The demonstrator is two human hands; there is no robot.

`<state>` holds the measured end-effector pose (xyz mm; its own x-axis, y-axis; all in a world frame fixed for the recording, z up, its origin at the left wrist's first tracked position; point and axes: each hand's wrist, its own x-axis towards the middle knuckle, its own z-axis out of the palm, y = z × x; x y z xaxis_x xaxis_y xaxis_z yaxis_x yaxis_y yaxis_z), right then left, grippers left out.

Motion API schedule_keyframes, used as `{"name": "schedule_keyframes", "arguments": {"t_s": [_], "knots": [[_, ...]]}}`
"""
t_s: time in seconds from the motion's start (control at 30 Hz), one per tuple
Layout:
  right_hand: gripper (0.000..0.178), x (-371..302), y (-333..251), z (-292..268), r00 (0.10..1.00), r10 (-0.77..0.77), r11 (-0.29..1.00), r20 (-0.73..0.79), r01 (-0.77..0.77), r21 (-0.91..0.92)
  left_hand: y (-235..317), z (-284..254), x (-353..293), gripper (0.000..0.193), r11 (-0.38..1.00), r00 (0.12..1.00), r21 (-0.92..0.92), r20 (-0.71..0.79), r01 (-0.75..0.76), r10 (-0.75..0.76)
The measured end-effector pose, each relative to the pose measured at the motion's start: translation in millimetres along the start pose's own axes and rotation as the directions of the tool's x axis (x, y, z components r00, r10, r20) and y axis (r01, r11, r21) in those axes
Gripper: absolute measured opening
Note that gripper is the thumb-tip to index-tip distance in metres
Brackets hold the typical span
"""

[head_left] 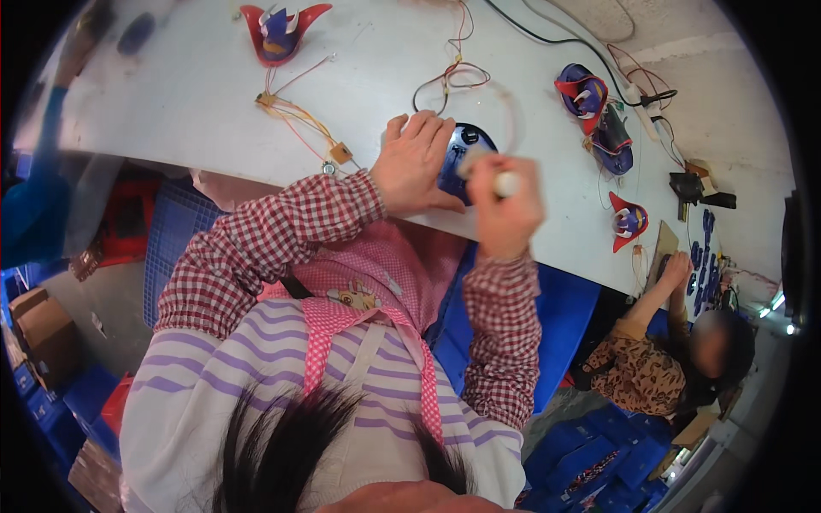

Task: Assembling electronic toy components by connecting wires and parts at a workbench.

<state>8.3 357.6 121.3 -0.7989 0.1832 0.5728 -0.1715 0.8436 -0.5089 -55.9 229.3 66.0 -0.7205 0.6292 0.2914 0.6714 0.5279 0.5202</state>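
Observation:
A glossy dark blue oval plastic piece (469, 137) lies on the white table near its front edge. My left hand (412, 167) presses along its left side, fingers at the upper edge and thumb at the lower, gripping it against the tabletop. Above its right side, my right hand (509, 205) is closed around a small tool with a pale round end (506, 184). Motion smears this hand, and the tool's kind and its tip cannot be made out. Part of the blue piece is covered by both hands.
Beyond my hands lies a coiled wire (453, 79). To the left are wires with a small brown block (340, 153) and a red-and-purple figure part (280, 36). Similar parts (583, 96) lie right, near a power strip (641, 111). Another person (654, 359) sits at right; a blue sleeve (38, 197) shows left.

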Motion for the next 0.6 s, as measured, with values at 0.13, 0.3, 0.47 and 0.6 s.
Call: {"name": "schedule_keyframes", "arguments": {"t_s": [0.13, 0.3, 0.47, 0.6], "knots": [[0.016, 35, 59, -15, 0.969, 0.214, 0.976, -0.122, -0.218, -0.022, -1, -22, -10, 0.097, 0.995, 0.988, -0.024, -0.125, -0.094, 0.091], [0.031, 29, 110, -10, 0.923, 0.381, 0.923, 0.06, -0.375, -0.084, -83, -116, -45, 0.08, 0.983, 0.82, -0.164, -0.549, 0.083, -0.161], [0.028, 42, 70, -4, 0.937, -0.087, 0.926, -0.339, -0.049, -0.373, -199, -136, -52, 0.086, 0.929, 0.739, -0.207, -0.563, 0.307, -0.37], [0.028, 40, -62, 58, 0.905, -0.152, 0.985, 0.398, 0.106, 0.136, -206, -131, -37, 0.082, 0.915, 0.799, -0.147, -0.449, 0.377, -0.401]]}}
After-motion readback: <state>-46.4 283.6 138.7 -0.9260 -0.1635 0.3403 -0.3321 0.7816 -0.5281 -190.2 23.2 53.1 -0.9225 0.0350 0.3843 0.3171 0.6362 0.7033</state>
